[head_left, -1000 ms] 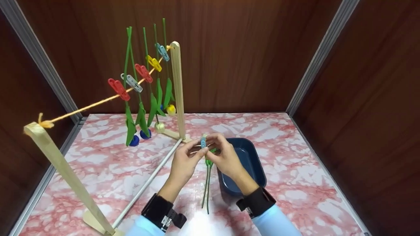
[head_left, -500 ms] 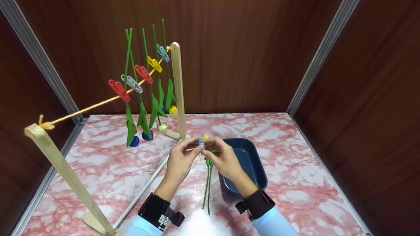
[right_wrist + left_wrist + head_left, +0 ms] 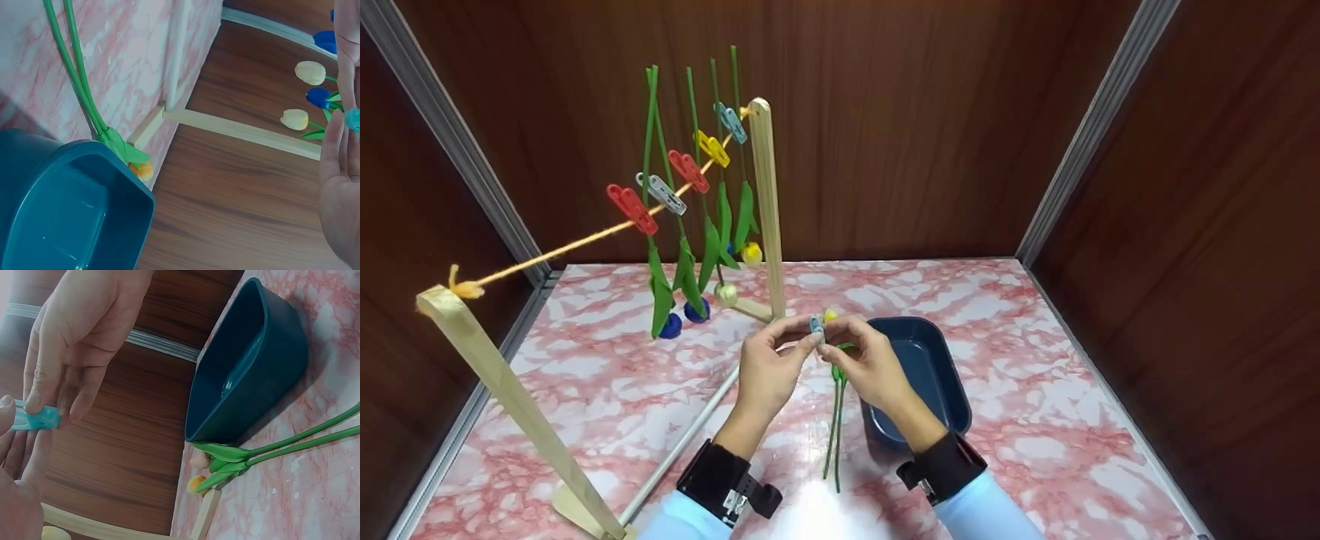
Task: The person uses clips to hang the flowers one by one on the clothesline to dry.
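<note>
A light blue clothespin is held up between my two hands, above the table. My left hand pinches it between thumb and fingers. From the other side, my right hand has its thumb on the same clothespin, with fingers behind it. Below the hands, two artificial tulips lie on the table, stems toward me; one bloom is yellow. To their left, several tulips hang heads down from an orange string, clipped by red, grey, yellow and blue clothespins.
A dark blue bin stands right of the lying tulips, partly behind my right forearm. Wooden posts hold the string at both ends, joined low down by a pale rod. Brown wood-grain walls enclose the table.
Both hands have shifted slightly left with the clothespin, which now leans a little differently. More of the yellow bloom shows behind the fingers. The hanging tulips sway slightly.
</note>
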The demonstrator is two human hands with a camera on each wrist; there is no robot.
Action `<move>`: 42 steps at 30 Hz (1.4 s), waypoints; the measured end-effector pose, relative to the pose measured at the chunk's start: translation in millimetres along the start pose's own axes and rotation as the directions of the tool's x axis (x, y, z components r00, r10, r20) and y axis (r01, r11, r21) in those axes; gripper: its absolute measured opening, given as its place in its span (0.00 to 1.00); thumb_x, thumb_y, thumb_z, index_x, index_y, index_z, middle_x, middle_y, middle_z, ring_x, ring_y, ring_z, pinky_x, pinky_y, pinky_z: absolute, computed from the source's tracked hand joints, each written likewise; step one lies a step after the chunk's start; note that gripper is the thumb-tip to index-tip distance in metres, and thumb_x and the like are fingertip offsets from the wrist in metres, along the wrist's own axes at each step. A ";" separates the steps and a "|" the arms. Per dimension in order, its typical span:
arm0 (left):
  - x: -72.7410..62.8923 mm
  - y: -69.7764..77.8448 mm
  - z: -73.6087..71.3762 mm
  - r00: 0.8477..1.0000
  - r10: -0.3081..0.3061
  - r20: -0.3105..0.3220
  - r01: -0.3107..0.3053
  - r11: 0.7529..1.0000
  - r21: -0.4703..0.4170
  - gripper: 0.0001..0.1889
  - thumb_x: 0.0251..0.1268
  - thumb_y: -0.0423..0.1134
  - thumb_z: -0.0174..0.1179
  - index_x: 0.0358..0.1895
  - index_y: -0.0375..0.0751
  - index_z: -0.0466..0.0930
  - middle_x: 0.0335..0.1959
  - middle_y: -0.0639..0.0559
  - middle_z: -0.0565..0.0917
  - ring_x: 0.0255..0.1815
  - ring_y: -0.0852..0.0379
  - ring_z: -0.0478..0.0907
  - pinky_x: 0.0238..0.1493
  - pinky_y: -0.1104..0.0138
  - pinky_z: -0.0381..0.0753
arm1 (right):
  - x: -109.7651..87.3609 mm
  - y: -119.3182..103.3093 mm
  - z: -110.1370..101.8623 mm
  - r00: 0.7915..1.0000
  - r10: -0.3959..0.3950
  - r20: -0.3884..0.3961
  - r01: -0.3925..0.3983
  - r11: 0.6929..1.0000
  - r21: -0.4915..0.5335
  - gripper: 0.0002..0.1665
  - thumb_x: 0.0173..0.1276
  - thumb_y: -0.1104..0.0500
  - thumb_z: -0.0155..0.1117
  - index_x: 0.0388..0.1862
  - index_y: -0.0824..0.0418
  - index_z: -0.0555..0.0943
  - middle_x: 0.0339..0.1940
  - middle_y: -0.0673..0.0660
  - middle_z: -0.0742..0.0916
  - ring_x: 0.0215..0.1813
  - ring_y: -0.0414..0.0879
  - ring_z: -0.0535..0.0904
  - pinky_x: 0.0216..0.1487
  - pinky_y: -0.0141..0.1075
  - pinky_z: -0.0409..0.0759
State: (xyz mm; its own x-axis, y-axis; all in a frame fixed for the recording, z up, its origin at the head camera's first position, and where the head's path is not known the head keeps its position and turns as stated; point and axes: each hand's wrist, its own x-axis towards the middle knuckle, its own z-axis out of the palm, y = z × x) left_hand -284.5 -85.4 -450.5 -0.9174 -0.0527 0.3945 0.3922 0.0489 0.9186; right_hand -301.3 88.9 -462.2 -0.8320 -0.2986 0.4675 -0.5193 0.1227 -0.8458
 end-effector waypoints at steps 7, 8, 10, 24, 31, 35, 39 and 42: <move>4.2 3.8 -2.4 0.998 0.046 -0.053 -0.044 0.999 0.031 0.10 0.66 0.32 0.75 0.48 0.35 0.92 0.44 0.44 0.92 0.47 0.49 0.90 0.48 0.67 0.89 | 2.8 -1.4 3.5 1.000 0.007 -0.006 -0.007 1.000 0.020 0.12 0.75 0.66 0.69 0.55 0.68 0.83 0.46 0.62 0.88 0.48 0.51 0.87 0.49 0.35 0.88; 4.7 4.1 -2.8 0.997 0.051 -0.060 -0.050 0.998 0.030 0.09 0.65 0.31 0.76 0.47 0.34 0.93 0.43 0.44 0.93 0.46 0.49 0.91 0.47 0.67 0.89 | 3.1 -1.7 3.8 1.000 0.008 -0.005 -0.008 1.000 0.022 0.12 0.76 0.66 0.69 0.55 0.68 0.83 0.47 0.62 0.88 0.48 0.52 0.87 0.49 0.36 0.89; 5.5 3.7 -3.7 0.996 0.060 -0.071 -0.058 0.998 0.022 0.08 0.64 0.30 0.76 0.44 0.34 0.93 0.41 0.43 0.93 0.44 0.49 0.91 0.45 0.68 0.89 | 3.4 -2.0 4.4 1.000 0.008 0.001 -0.008 1.000 0.025 0.12 0.76 0.66 0.69 0.55 0.68 0.83 0.47 0.62 0.88 0.48 0.52 0.87 0.49 0.37 0.89; 15.7 5.8 -11.5 0.988 0.101 -0.119 -0.098 0.995 0.032 0.03 0.61 0.28 0.77 0.37 0.33 0.93 0.36 0.42 0.92 0.36 0.54 0.90 0.40 0.68 0.90 | 21.7 11.2 -11.2 0.993 0.036 0.111 -0.022 0.993 -0.119 0.10 0.74 0.61 0.73 0.51 0.65 0.87 0.45 0.59 0.91 0.46 0.51 0.89 0.45 0.39 0.90; 28.7 24.7 -28.4 0.974 0.123 -0.192 -0.114 0.992 0.058 0.04 0.61 0.26 0.77 0.38 0.34 0.94 0.38 0.40 0.93 0.35 0.53 0.91 0.38 0.66 0.91 | 53.6 37.5 -23.1 0.903 0.171 0.394 0.153 0.727 -0.669 0.07 0.70 0.64 0.77 0.45 0.62 0.90 0.42 0.56 0.91 0.47 0.51 0.89 0.50 0.45 0.89; 33.5 34.4 -31.9 0.969 0.154 -0.195 -0.142 0.987 0.075 0.04 0.62 0.27 0.76 0.38 0.34 0.94 0.38 0.41 0.93 0.38 0.49 0.91 0.37 0.69 0.90 | 57.7 50.0 -5.5 0.812 0.286 0.509 0.411 0.339 -0.846 0.05 0.70 0.66 0.72 0.39 0.57 0.91 0.34 0.53 0.91 0.37 0.49 0.88 0.41 0.45 0.88; 36.2 40.0 -31.9 0.965 0.177 -0.192 -0.164 0.983 0.085 0.04 0.62 0.26 0.76 0.38 0.34 0.94 0.39 0.41 0.93 0.39 0.47 0.91 0.39 0.69 0.90 | 51.5 64.8 17.2 0.748 0.306 0.589 0.614 0.017 -0.789 0.10 0.71 0.66 0.68 0.33 0.53 0.90 0.28 0.50 0.89 0.29 0.44 0.85 0.34 0.41 0.87; 37.1 42.4 -30.5 0.963 0.191 -0.191 -0.175 0.980 0.095 0.04 0.61 0.26 0.76 0.38 0.34 0.94 0.39 0.42 0.93 0.39 0.48 0.91 0.38 0.70 0.89 | 45.3 76.2 29.5 0.699 0.321 0.639 0.691 -0.075 -0.719 0.11 0.69 0.65 0.68 0.32 0.50 0.90 0.28 0.47 0.89 0.29 0.40 0.83 0.29 0.36 0.86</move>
State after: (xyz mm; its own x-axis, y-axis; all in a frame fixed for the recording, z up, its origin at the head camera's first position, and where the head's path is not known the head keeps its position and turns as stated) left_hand -299.9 -115.7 -396.2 -0.7956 -0.2319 0.5597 0.5389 0.1515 0.8287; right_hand -372.7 56.8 -513.0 -0.6238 -0.7739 -0.1091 -0.6763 0.4646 0.5716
